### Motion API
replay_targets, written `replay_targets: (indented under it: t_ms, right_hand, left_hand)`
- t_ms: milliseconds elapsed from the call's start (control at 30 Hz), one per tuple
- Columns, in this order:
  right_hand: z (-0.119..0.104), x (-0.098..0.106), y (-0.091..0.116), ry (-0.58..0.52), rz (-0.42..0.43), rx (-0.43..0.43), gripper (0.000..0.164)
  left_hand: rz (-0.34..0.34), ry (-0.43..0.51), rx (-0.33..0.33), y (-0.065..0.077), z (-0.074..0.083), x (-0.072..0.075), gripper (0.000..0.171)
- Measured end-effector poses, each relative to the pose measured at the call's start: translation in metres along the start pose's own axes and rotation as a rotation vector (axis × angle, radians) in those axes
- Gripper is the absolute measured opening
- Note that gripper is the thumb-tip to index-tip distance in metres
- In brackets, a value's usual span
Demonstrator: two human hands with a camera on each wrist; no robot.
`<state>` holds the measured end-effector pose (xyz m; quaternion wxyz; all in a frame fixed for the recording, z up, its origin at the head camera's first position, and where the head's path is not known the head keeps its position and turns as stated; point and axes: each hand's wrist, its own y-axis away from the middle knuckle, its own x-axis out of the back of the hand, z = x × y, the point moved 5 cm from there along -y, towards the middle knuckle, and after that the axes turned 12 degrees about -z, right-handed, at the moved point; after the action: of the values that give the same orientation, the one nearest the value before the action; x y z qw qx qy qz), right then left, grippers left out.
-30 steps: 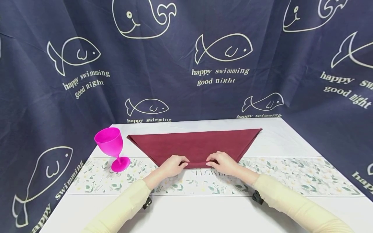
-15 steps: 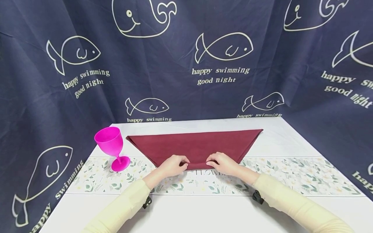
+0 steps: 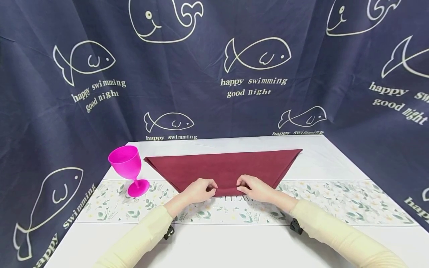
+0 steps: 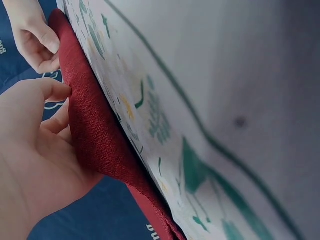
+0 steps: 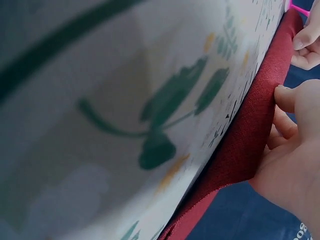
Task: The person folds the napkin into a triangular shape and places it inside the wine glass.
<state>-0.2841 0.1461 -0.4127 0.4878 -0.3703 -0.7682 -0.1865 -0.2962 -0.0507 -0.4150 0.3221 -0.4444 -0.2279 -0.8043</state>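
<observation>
A dark red cloth napkin [image 3: 231,163] lies folded in a trapezoid, its long edge at the back and its short folded edge towards me. My left hand [image 3: 199,190] pinches that near edge left of its middle. To the right, my right hand [image 3: 257,189] pinches the same edge, with a short stretch of cloth between the two hands. In the left wrist view, the thumb of the left hand [image 4: 45,145] presses the rounded red fold [image 4: 95,125], other fingers behind it. The right wrist view has the right hand [image 5: 295,140] with its thumb tip against the fold [image 5: 250,125].
A bright pink plastic goblet [image 3: 127,163] stands upright left of the napkin. Under both runs a floral printed band [image 3: 335,203] across the white table [image 3: 234,245]. A navy curtain [image 3: 207,100] with fish drawings hangs behind and at both sides.
The napkin's near fold has come slightly towards me and looks flatter, covering more of the printed lettering. Its left corner has shifted a little left. Both hands have hardly moved.
</observation>
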Motion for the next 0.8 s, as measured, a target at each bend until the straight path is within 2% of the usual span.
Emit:
replay_targets:
  t_ms: [167,400,667,800]
  right_hand:
    - [0.0020,0.0004,0.0001,-0.018,0.018,-0.007,0.010]
    - [0.0035,0.0017,0.0004,0.015,0.043,0.002,0.012]
    - [0.0016,0.0060,-0.0007,0.049,0.089,0.038,0.010]
    - [-0.0007,0.0069,-0.0017,0.056,0.084,0.055,0.005]
  left_hand:
    - [0.017,-0.032,-0.023,-0.0008,0.0007,0.0006,0.012]
    - [0.033,-0.043,-0.046,-0.0009,0.0019,0.0025,0.011]
    - [0.082,-0.055,-0.075,-0.0048,0.0010,0.0040,0.011]
    - [0.082,-0.023,-0.084,-0.0054,0.0015,0.0041,0.015]
